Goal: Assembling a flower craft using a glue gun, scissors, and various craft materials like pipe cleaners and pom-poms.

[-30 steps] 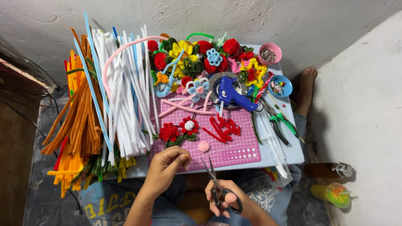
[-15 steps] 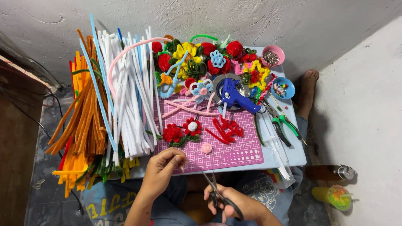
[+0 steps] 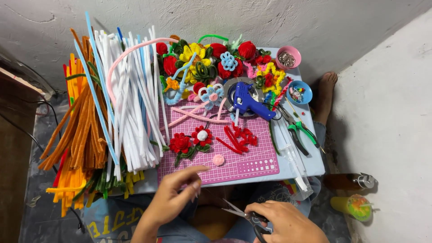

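Observation:
My left hand hovers at the near edge of a pink cutting mat, fingers spread, index finger pointing toward a small pink pom-pom disc; it holds nothing. My right hand grips black-handled scissors with the blades pointing left, low over my lap. On the mat lie two red pipe-cleaner flowers with green leaves, red pipe-cleaner pieces and pink pipe-cleaner strands.
A big bundle of white pipe cleaners and orange ones fills the left. A blue glue gun, green-handled pliers, a pink bowl, a blue bowl and several finished flowers crowd the back. A bare foot rests at right.
My left hand has drawn back from the red flowers toward the mat's near edge and spread its fingers. The right hand with the scissors has dropped slightly lower.

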